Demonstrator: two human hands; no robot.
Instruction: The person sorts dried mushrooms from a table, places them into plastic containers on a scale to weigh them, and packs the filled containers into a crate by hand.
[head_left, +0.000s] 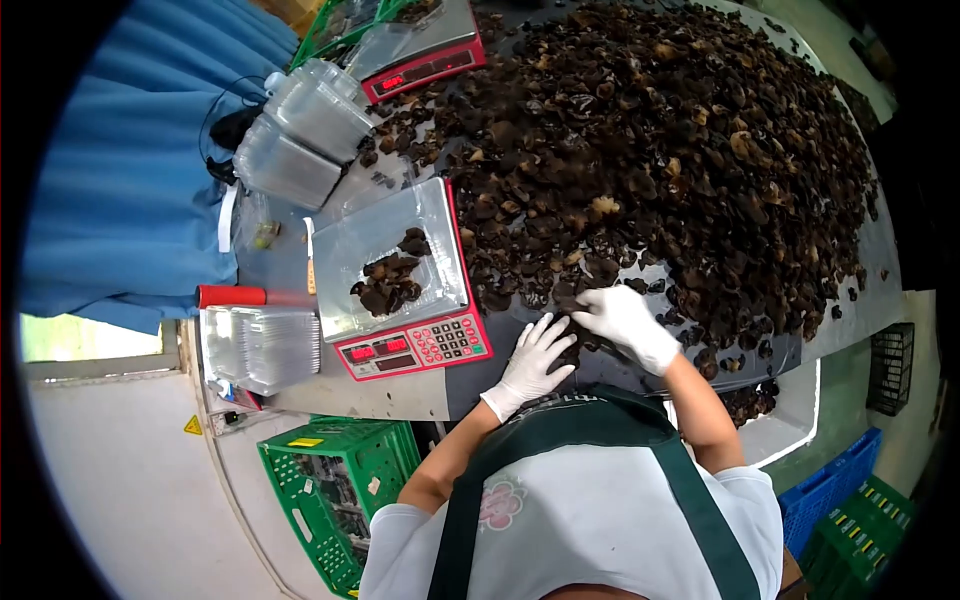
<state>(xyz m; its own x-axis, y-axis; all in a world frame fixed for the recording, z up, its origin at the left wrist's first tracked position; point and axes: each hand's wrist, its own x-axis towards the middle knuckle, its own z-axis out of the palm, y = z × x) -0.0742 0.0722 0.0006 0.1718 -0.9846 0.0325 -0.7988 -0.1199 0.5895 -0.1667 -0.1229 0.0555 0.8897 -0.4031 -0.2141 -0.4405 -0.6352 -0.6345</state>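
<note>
A broad heap of dark brown wood ear mushrooms (650,150) covers the table in front of me. My left hand (533,366), in a white glove, lies at the heap's near edge with its fingers stretched out over a few dark pieces. My right hand (628,325), gloved too, is beside it with fingers bent and closed on a wood ear mushroom; the fingertips are partly hidden. To the left stands a red digital scale (415,345) with a clear plastic tray (430,275) on its plate. Several mushroom pieces (388,285) lie in that tray.
Stacked clear plastic containers (262,348) sit at the table's left edge, with more stacks (290,160) farther back. A second red scale (425,70) stands at the back left. Below are a green crate (290,455), a white bin (795,425) and a blue crate (830,490).
</note>
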